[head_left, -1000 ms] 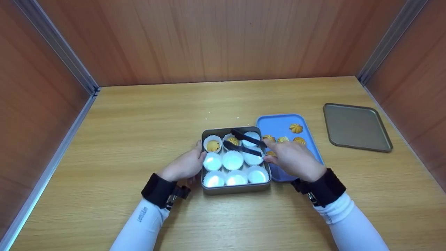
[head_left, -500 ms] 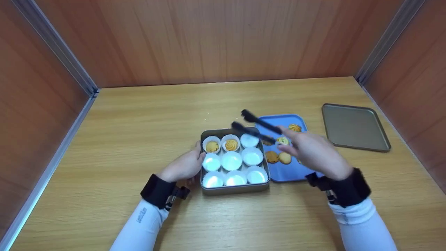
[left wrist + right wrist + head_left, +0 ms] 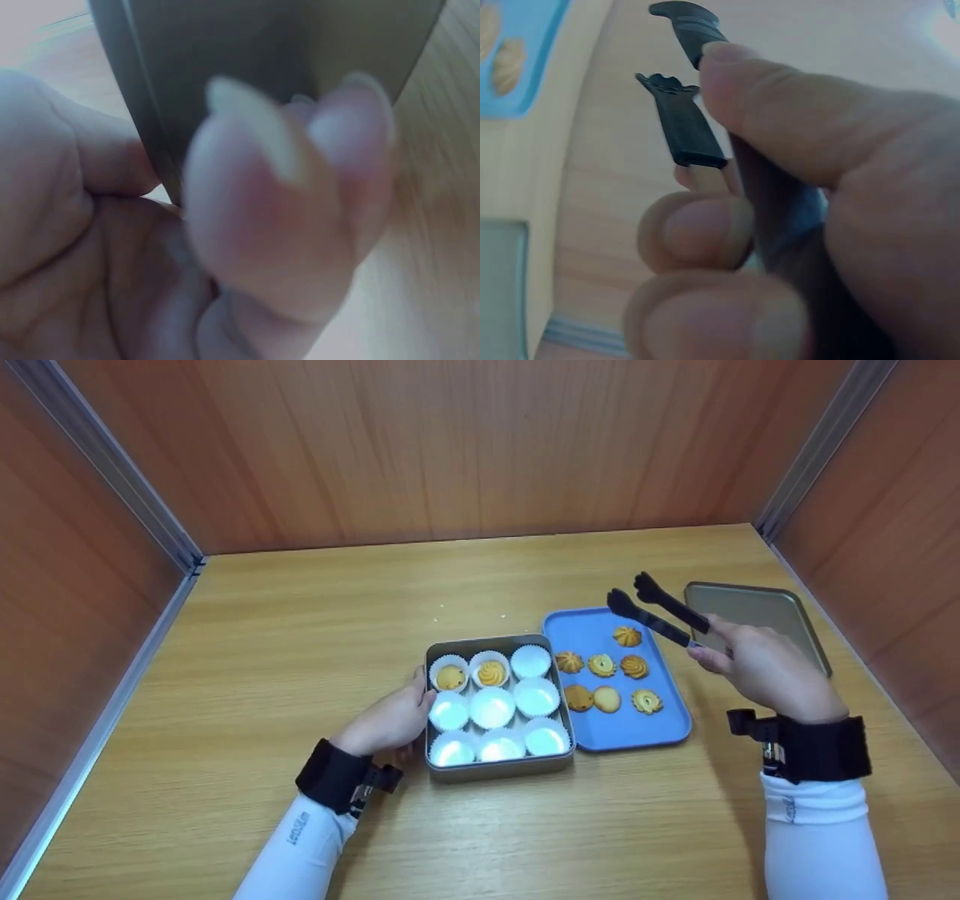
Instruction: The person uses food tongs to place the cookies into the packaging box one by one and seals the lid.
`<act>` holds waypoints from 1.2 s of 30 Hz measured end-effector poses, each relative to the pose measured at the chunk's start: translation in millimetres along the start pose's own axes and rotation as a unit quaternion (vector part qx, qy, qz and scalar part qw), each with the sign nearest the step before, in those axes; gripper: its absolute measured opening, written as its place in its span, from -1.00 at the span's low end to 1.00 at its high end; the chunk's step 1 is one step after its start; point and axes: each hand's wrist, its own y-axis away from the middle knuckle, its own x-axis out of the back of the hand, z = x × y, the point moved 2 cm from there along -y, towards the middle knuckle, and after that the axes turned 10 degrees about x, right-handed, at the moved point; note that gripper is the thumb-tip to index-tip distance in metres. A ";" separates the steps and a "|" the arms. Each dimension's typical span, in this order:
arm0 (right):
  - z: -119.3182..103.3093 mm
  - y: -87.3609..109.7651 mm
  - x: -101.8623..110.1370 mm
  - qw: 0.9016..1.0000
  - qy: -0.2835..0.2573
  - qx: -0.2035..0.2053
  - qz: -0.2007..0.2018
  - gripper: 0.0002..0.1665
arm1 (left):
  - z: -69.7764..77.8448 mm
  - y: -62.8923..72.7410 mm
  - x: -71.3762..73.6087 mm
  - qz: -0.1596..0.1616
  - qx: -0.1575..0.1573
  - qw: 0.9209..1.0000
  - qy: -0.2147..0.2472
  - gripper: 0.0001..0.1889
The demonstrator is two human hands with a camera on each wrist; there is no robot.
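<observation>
A metal tin (image 3: pixel 501 769) stands in the middle of the table, lined with several white paper cups (image 3: pixel 493 707). In its back left cup lies a round cookie (image 3: pixel 451 677), and beside it a swirled cookie (image 3: pixel 491 673). My left hand (image 3: pixel 384 721) holds the tin's left side; the left wrist view shows curled fingers (image 3: pixel 262 210) close to the tin wall. My right hand (image 3: pixel 776 669) grips black tongs (image 3: pixel 673 604), raised over the right of the table. Their tips stand apart with nothing between them.
A blue tray (image 3: pixel 637 733) touches or nearly touches the tin's right side and bears several cookies (image 3: pixel 634 666) of different shapes. Behind the right hand lies a brown metal tray (image 3: pixel 780 613). Wood panels (image 3: pixel 480 450) wall the table in; a few crumbs dot its surface.
The right hand has lifted the tongs out of the tin and carried them right, past the blue tray. The swirled cookie now sits released in its cup. The left hand stays at the tin.
</observation>
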 end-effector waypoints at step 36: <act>19.6 -15.7 -25.5 0.999 -0.009 0.002 -0.042 -0.47 | -0.8 -2.1 -1.1 0.009 -0.012 1.000 -0.003 -0.30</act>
